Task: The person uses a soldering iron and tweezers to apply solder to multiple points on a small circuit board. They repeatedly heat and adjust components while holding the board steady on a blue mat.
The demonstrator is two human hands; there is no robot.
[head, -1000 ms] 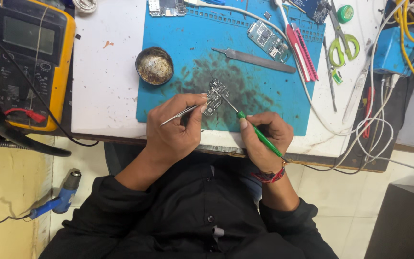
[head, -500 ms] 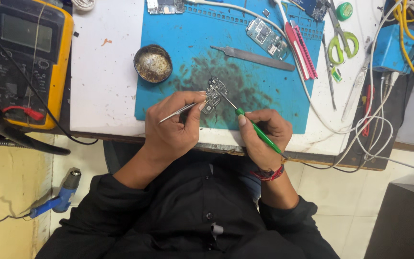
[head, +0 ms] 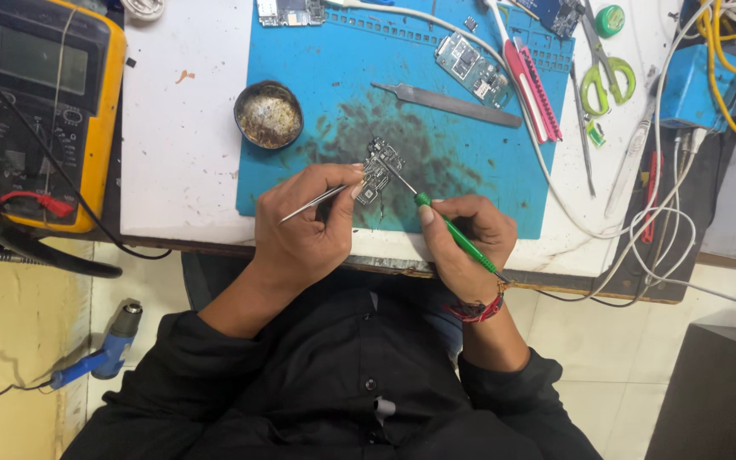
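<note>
On blue mat, small light fragile board lies flat; left hand pinches tweezers at its edge, right hand grips green-handled tool, tip touching board.

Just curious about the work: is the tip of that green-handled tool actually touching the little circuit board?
Touching: the head view shows the green-handled tool in the right hand with its metal tip on the circuit board.

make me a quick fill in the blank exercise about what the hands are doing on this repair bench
1. The left hand holds metal ____ against the small circuit board.
2. The right hand holds a tool with a ____ handle.
3. The board lies on a ____ work mat.
4. The round tin sits to the board's ____.

Missing words: tweezers; green; blue; left
</note>
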